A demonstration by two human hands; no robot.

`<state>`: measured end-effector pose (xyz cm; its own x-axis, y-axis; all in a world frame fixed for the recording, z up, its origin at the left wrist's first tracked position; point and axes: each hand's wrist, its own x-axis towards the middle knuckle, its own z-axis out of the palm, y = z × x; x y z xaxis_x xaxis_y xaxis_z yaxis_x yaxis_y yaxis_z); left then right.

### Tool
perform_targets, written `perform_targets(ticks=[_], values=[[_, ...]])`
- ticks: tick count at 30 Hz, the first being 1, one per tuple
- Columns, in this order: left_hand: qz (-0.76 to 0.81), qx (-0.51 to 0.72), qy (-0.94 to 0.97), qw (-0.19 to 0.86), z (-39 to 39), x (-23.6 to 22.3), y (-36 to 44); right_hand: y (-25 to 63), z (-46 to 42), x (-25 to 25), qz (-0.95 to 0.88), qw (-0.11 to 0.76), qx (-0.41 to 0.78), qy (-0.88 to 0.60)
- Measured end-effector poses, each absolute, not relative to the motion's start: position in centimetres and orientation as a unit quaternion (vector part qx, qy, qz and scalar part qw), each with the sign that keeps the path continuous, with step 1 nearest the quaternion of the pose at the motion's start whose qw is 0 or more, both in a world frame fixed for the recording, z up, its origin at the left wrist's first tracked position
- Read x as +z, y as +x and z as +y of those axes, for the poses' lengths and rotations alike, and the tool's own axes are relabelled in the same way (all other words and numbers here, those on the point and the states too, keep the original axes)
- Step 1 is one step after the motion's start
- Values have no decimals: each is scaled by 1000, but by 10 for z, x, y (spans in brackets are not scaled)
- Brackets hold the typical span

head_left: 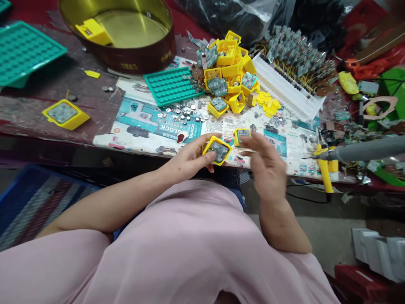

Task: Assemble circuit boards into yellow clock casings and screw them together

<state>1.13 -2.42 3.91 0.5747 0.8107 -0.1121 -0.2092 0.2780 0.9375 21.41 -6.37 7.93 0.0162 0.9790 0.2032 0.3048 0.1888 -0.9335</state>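
My left hand [198, 155] grips a small yellow plastic case [217, 150] near the table's front edge, its thumb lying over the grey circuit board inside. To the right of that case is my right hand [267, 166], slightly blurred, with its fingers apart and no object visible in them. Just beyond its fingertips a second yellow case with a board [242, 137] rests on the printed cardboard. Behind my hands lies a heap of yellow cases [232, 59], some with boards in them. Small silver button cells [186, 110] are scattered to the left of the heap.
A green tray [171, 86] and a round tin [139, 59] stand at the back left. A yellow case [66, 114] sits farther left. White foam [281, 88] carries wired boards. At right, a grey screwdriver-like tool [370, 148] juts in above a yellow-handled tool [325, 173].
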Motion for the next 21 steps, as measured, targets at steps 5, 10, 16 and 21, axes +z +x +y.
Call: perform_targets(ticks=[5, 10, 16, 21], values=[[302, 360, 532, 704, -30, 38, 7, 183, -51, 46, -536, 447, 524, -488], [280, 352, 463, 764, -25, 35, 0, 177, -49, 51, -485, 432, 530, -545], [278, 363, 429, 779, -24, 29, -3, 164, -50, 45, -514, 440, 513, -528], [293, 441, 562, 636, -26, 26, -11, 160, -54, 49, -631, 439, 392, -506]])
